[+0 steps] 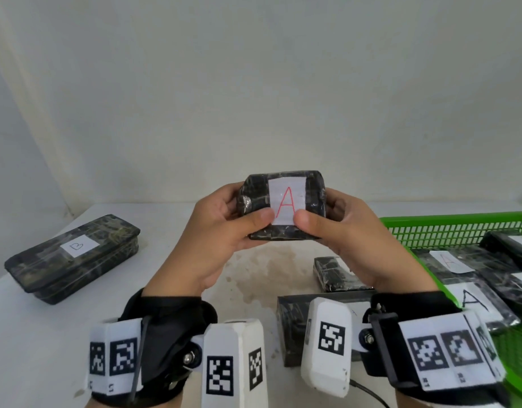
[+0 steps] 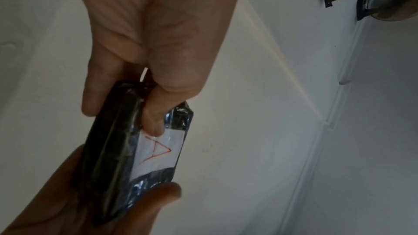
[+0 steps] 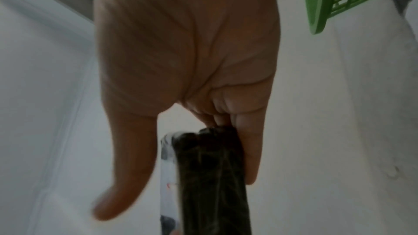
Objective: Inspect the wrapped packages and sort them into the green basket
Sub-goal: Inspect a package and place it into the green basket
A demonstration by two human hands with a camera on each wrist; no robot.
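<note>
A small black wrapped package (image 1: 255,198) with a white label bearing a red "A" is held up above the table, label facing me. My left hand (image 1: 221,228) grips its left side, thumb on the label's lower corner. My right hand (image 1: 342,231) grips its right side, thumb on the label too. The left wrist view shows the package (image 2: 117,140) edge-on with the red A and both hands on it. In the right wrist view the package (image 3: 212,176) stands between thumb and fingers. The green basket (image 1: 459,228) at the right holds several wrapped packages marked A.
A long black package labelled "B" (image 1: 74,257) lies on the white table (image 1: 48,348) at the left. Two more black packages (image 1: 336,273) lie beside the basket, partly hidden by my right wrist. A white wall stands close behind the table.
</note>
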